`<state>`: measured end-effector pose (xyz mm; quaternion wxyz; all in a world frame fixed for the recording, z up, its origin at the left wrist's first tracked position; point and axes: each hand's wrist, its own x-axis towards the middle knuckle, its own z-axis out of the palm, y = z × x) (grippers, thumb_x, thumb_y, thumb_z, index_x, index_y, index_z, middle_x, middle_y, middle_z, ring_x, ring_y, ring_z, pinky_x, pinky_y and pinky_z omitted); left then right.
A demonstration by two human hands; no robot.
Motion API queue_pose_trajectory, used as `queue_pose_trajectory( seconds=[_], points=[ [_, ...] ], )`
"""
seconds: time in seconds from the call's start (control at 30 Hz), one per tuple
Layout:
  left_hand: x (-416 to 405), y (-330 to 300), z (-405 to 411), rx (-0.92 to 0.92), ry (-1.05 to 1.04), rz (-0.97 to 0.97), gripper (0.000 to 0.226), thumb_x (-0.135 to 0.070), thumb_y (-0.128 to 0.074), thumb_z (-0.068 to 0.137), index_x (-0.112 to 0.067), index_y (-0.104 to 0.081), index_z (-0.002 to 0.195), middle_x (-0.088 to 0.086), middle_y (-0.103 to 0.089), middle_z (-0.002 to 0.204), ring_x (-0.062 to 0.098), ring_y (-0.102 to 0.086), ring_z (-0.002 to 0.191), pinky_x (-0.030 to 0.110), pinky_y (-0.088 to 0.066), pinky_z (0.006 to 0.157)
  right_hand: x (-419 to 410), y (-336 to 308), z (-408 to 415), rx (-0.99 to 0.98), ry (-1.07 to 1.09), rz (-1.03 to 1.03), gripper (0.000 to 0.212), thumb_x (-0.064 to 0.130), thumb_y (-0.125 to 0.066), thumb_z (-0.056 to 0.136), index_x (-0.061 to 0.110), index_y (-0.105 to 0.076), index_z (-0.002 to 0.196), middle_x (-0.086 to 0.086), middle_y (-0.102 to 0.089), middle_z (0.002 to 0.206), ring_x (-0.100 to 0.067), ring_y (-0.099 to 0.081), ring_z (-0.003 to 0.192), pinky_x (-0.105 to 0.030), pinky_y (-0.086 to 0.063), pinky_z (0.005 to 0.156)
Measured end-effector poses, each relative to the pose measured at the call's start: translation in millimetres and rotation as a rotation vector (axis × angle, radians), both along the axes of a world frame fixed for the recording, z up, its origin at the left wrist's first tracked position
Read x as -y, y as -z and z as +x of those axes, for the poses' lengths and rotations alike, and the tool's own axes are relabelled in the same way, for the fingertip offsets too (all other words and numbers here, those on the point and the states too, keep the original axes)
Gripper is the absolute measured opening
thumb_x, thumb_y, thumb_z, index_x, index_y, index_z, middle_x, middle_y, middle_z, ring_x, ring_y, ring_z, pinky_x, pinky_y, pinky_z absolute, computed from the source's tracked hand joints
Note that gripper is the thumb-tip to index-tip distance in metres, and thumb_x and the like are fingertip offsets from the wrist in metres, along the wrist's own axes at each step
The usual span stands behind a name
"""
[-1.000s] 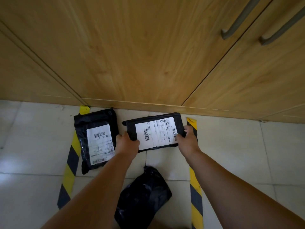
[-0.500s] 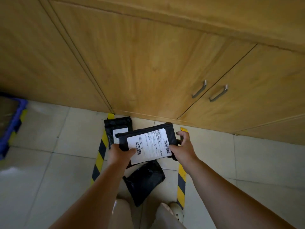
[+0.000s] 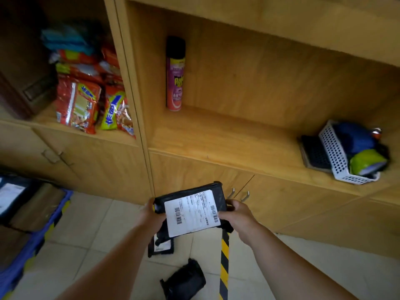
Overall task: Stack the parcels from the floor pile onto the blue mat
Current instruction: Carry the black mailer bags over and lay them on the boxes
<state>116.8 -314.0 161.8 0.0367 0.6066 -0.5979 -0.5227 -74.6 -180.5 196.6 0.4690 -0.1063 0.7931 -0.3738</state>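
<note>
Head view. Both hands hold 1 black parcel (image 3: 191,207) above the floor, in front of the wooden cabinet (image 3: 281,204). Its white label faces up. The left hand (image 3: 152,215) grips the parcel's left edge, fingers curled beneath and thumb on top. The right hand (image 3: 234,212) grips the right edge, thumb over the label's corner.

2 further black parcels lie on the tiled floor (image 3: 108,230). One labelled parcel (image 3: 161,244) lies directly below the held one, partly hidden by it. The dark unlabelled parcel (image 3: 184,280) lies nearer the camera, just left of a yellow-and-black floor stripe (image 3: 224,260).

The blue mat (image 3: 32,245) is at the left edge, well apart from the hands. It carries stacked packages (image 3: 34,204), brown and dark; detail is blurred.

Open shelving above holds snack packets (image 3: 86,105) in the left bay. The right bay holds 1 upright spray can (image 3: 175,74) and 1 white perforated basket (image 3: 337,156) with mixed contents.
</note>
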Motion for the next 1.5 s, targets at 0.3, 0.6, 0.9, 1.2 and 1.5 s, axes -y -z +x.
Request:
queue_pose_trajectory(
  seconds=[0.3,0.6,0.9,1.2,1.5],
  points=[
    [12,-133,51,0.146,0.289,-0.147,0.069,-0.028,-0.060,0.086,-0.022,-0.026,0.146,0.015,-0.041,0.131,0.032,-0.054,0.110,0.032,-0.047,0.082,3,-141,18,-0.135,-0.052,-0.073,0.060,0.003,-0.074,0.076,0.010,-0.048,0.130,-0.008,-0.064,0.111,-0.021,-0.064,0.091,-0.027,-0.050,0.062],
    [23,-195,80,-0.059,0.489,-0.285,0.095,-0.063,-0.059,0.063,-0.032,-0.028,0.146,-0.008,-0.054,0.130,0.012,-0.056,0.112,0.035,-0.051,0.092,21,-222,45,-0.183,-0.195,-0.190,0.068,0.004,-0.071,0.079,0.010,-0.036,0.138,-0.004,-0.058,0.114,-0.020,-0.062,0.095,-0.029,-0.054,0.069],
    [-28,-236,111,-0.185,0.386,-0.306,0.054,-0.032,-0.060,0.088,-0.029,-0.043,0.139,-0.013,-0.063,0.112,0.002,-0.059,0.098,0.014,-0.047,0.073,4,-266,54,-0.186,-0.334,-0.299,0.055,0.001,-0.068,0.082,0.013,-0.045,0.130,-0.001,-0.056,0.118,-0.014,-0.060,0.091,-0.025,-0.047,0.062],
    [-131,-248,128,-0.238,0.346,-0.065,0.053,-0.028,-0.066,0.084,-0.028,-0.047,0.133,-0.009,-0.065,0.114,0.010,-0.063,0.103,0.028,-0.053,0.089,-59,-276,54,-0.144,-0.476,-0.270,0.042,0.001,-0.068,0.082,0.014,-0.052,0.119,0.002,-0.059,0.109,-0.015,-0.061,0.092,-0.031,-0.052,0.069],
    [-231,-236,174,-0.248,0.184,0.020,0.056,-0.012,-0.066,0.086,-0.012,-0.039,0.135,0.003,-0.061,0.106,0.003,-0.057,0.067,0.008,-0.043,0.045,-102,-257,95,-0.042,-0.620,-0.271,0.031,0.006,-0.068,0.084,0.021,-0.059,0.110,-0.003,-0.062,0.120,-0.022,-0.064,0.102,-0.038,-0.054,0.082]
  ],
)
